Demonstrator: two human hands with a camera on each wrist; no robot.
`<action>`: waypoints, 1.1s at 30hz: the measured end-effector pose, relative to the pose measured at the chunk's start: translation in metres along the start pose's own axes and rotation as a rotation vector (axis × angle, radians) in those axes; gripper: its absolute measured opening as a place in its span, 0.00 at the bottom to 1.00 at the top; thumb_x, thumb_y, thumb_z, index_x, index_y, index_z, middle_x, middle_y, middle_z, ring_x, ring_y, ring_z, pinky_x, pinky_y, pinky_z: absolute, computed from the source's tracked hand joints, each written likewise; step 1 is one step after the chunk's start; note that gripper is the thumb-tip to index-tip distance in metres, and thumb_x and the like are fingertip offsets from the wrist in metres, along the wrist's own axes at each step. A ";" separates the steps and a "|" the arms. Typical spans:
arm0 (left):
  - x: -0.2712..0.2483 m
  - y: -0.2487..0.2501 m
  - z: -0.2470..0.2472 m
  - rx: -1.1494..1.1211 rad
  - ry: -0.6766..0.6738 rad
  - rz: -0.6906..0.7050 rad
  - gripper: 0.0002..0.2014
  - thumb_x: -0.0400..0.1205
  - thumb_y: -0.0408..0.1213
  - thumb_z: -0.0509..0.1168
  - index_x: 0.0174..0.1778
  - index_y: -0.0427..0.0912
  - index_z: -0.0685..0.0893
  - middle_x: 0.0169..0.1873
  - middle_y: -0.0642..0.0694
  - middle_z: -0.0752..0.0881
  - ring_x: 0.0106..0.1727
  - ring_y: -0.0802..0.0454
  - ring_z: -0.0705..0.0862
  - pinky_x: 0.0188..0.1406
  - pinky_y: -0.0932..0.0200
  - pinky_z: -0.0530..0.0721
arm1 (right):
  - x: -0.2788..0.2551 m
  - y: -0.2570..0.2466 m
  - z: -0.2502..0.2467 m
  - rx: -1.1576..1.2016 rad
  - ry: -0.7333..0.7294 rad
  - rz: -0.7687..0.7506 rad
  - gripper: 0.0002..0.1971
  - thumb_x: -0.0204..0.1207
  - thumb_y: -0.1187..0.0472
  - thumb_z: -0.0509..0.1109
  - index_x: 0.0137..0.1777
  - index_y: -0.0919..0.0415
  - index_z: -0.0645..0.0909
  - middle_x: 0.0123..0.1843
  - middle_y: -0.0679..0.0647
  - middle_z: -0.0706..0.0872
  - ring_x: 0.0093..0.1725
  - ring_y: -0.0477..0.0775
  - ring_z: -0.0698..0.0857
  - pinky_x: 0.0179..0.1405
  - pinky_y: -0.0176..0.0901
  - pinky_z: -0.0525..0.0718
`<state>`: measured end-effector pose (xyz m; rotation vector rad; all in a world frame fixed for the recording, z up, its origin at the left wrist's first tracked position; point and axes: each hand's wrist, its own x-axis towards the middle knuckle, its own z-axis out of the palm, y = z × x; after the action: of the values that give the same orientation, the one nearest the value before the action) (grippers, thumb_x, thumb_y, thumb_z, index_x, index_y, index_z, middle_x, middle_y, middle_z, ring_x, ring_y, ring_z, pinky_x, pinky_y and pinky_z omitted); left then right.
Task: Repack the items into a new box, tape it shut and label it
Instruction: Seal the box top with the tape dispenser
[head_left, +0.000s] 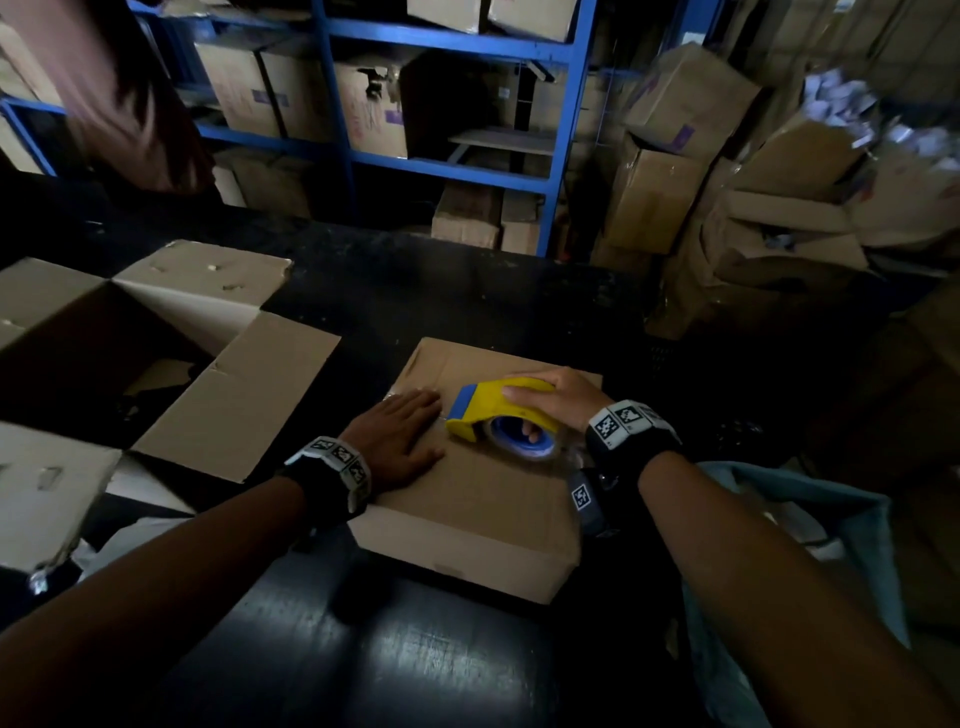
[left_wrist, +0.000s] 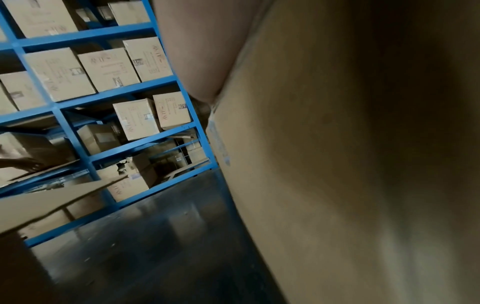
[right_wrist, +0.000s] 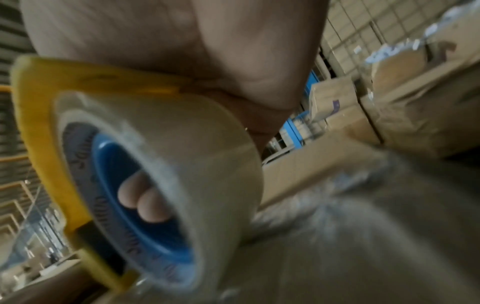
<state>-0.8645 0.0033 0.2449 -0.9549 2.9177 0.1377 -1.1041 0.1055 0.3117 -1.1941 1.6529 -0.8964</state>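
Note:
A small closed cardboard box (head_left: 478, 509) lies on the dark table in front of me. My left hand (head_left: 400, 441) presses flat on its top, fingers straight, near the box's left edge. My right hand (head_left: 556, 400) grips a yellow and blue tape dispenser (head_left: 493, 410) loaded with a roll of clear tape (right_wrist: 182, 164); its nose touches the box top just right of the left fingertips. In the right wrist view my fingertips (right_wrist: 141, 202) show through the roll's blue core. The left wrist view shows the palm (left_wrist: 197, 51) against the cardboard (left_wrist: 337, 164).
A large open cardboard box (head_left: 156, 364) with spread flaps stands at the left. Blue shelving (head_left: 452, 104) with cartons fills the back, and stacked boxes (head_left: 727, 182) pile at the right. A light blue bag (head_left: 800, 545) lies at my right. Another person's hand (left_wrist: 26, 162) shows far left.

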 end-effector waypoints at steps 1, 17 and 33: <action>-0.002 0.001 -0.001 -0.010 0.021 -0.013 0.45 0.73 0.71 0.40 0.81 0.46 0.55 0.83 0.48 0.54 0.83 0.50 0.52 0.80 0.55 0.49 | -0.002 -0.002 0.005 0.013 -0.003 -0.001 0.18 0.76 0.55 0.74 0.63 0.62 0.84 0.25 0.58 0.87 0.22 0.51 0.84 0.27 0.40 0.85; 0.006 0.021 0.010 0.055 0.026 -0.077 0.50 0.66 0.75 0.23 0.82 0.51 0.43 0.83 0.49 0.47 0.84 0.49 0.44 0.82 0.44 0.44 | 0.000 -0.010 0.006 -0.033 0.071 0.030 0.13 0.75 0.56 0.74 0.57 0.58 0.87 0.23 0.58 0.82 0.17 0.50 0.78 0.15 0.38 0.79; 0.008 0.022 0.009 0.069 -0.039 -0.118 0.44 0.70 0.71 0.28 0.82 0.54 0.42 0.83 0.51 0.44 0.83 0.51 0.42 0.82 0.47 0.40 | -0.039 0.009 -0.076 -0.197 0.164 0.056 0.09 0.75 0.58 0.73 0.53 0.60 0.87 0.50 0.66 0.90 0.44 0.58 0.87 0.49 0.51 0.85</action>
<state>-0.8838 0.0174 0.2363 -1.0962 2.8027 0.0479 -1.1725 0.1495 0.3390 -1.2252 1.9339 -0.8303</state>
